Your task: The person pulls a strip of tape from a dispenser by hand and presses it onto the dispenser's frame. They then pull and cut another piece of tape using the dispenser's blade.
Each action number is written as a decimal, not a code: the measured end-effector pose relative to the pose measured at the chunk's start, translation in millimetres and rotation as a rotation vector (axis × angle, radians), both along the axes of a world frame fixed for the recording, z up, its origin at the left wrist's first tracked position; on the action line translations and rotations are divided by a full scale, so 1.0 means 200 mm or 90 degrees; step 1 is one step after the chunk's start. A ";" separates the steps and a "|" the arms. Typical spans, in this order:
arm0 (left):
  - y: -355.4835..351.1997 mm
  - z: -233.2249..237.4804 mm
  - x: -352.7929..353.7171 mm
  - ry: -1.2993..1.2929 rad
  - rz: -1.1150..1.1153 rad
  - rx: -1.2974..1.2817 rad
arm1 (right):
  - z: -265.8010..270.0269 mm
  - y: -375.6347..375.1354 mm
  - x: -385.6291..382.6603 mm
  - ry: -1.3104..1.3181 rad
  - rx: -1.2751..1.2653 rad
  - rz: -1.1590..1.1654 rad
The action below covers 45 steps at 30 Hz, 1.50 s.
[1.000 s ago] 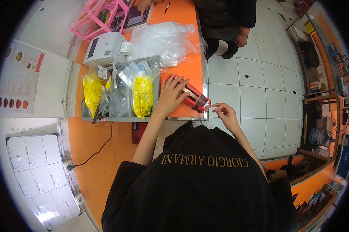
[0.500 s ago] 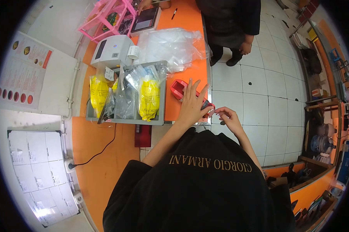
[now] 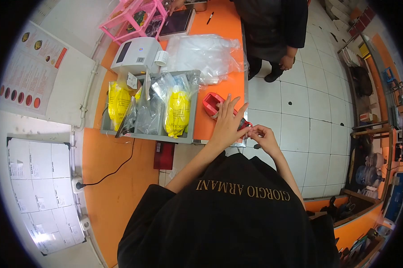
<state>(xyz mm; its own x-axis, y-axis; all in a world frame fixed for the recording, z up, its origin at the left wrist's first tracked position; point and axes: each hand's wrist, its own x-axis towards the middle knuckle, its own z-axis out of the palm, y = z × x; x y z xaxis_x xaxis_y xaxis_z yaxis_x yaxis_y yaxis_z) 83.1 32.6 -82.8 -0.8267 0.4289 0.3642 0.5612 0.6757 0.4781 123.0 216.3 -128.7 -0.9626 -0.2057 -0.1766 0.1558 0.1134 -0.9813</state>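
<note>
Orange counter (image 3: 230,91) runs down the upper centre of frame, edge to R against a white tiled floor.
Co-worker in black (image 3: 273,27) stands at top, beyond the counter edge.
Heap of clear plastic bags (image 3: 206,51), upper centre.
Grey tray (image 3: 147,135) centre-left, packed w/ bagged goods; two yellow bags (image 3: 177,111) upright in it.
White label printer (image 3: 136,53) just above the tray; pink basket (image 3: 134,15) at top left.
Red tape dispenser (image 3: 212,103) lies on the counter just R of the tray, near the counter edge, centre of frame.
Left hand (image 3: 228,123) lies flat on top of the dispenser, fingers spread wide, covering its lower end.
Right hand (image 3: 263,137) just R of it, off the counter edge; thumb + forefinger pinched tight at the dispenser's lower tip, touching left-hand fingertips. What's in the pinch: too small to tell.
</note>
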 end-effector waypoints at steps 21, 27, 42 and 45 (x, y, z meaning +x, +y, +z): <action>-0.06 0.01 -0.11 -0.060 -0.328 -0.114 | 0.18 -0.11 0.06 0.220 0.353 -0.147; -0.04 -0.04 -0.12 0.003 -0.322 -0.090 | 0.14 -0.08 0.06 0.125 0.264 -0.137; -0.18 0.00 0.06 0.015 -0.299 0.140 | 0.26 -0.09 0.19 0.087 0.305 -0.252; -0.34 -0.03 0.16 -0.104 -0.259 0.209 | 0.28 -0.26 0.24 0.130 0.237 -0.229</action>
